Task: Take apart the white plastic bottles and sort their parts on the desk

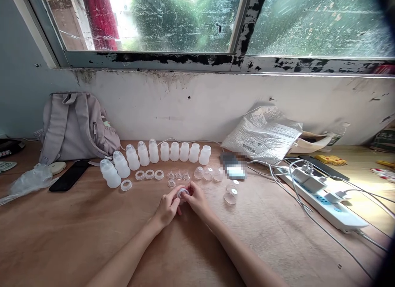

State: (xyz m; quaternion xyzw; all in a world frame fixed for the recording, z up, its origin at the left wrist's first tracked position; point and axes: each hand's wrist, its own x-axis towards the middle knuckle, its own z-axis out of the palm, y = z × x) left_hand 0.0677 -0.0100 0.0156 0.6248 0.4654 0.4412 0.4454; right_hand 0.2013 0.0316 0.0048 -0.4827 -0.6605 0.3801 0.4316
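Between my two hands is a white bottle collar ring (183, 192), held above the wooden table. My left hand (167, 207) pinches its left side; my right hand (196, 200) has its fingers and thumb on the right side and over the opening. What sits inside the ring is too small to make out. Just beyond my hands lie several clear silicone nipples (178, 175), with loose white collar rings (149, 174) to their left. Clear domed caps (208, 173) rest to the right, some near my right forearm. Frosted baby bottles (132, 158) with tops fitted curve along the left.
Several topless bottles (184, 151) stand along the back. A grey backpack (72, 126), black phone (69, 176) and plastic bag (32, 182) are at left. To the right are a silver mailer (262, 133), loose cables, and a white power strip (327, 202).
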